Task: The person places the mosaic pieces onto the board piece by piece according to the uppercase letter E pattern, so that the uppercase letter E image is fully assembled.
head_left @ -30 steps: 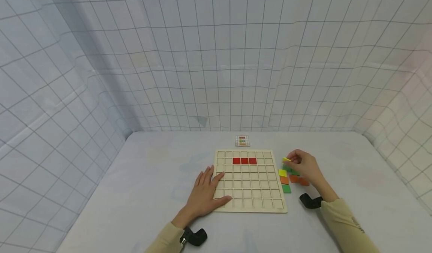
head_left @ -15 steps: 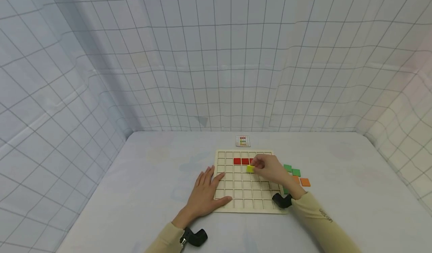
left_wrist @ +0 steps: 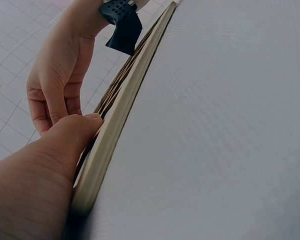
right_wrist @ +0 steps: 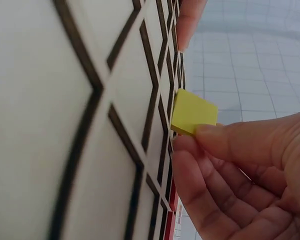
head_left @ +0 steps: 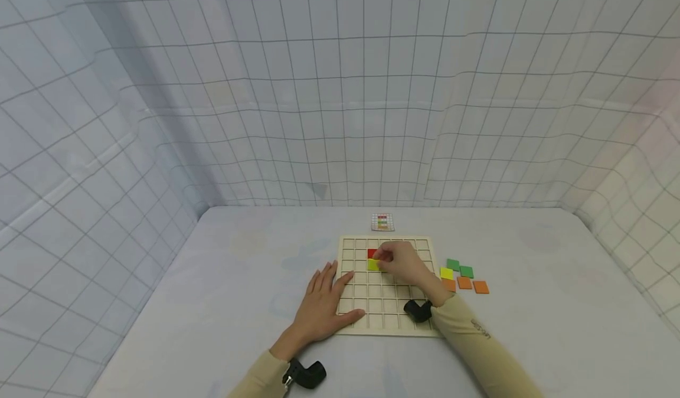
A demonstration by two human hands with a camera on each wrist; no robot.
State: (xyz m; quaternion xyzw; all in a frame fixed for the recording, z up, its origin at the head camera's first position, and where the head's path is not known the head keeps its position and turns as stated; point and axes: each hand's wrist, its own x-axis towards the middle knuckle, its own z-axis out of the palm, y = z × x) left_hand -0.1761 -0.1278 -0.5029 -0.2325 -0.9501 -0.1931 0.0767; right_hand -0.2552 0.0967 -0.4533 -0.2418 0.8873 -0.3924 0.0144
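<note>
Between thumb and fingers my right hand (head_left: 401, 262) pinches a yellow square tile (right_wrist: 194, 112), tilted close over the pale wooden grid board (head_left: 372, 309). In the head view this tile overlaps the row just below the red tile (head_left: 371, 253); the hand hides the other red ones. My left hand (head_left: 319, 308) lies with spread, straight fingers on the board's left edge, its thumb (left_wrist: 75, 131) on the near left part of the frame, as the left wrist view also shows.
Right of the board lie loose tiles: a yellow tile (head_left: 447, 273), green tiles (head_left: 466, 272) and orange tiles (head_left: 464, 283). Behind the board sits a small card (head_left: 382, 222) with a coloured grid pattern. A black wrist-camera mount (head_left: 418, 311) hangs over the board's right part.
My right hand has carried the yellow tile from the loose tiles at the right leftward over the board, to below the leftmost red tile. The left hand has stayed still.
</note>
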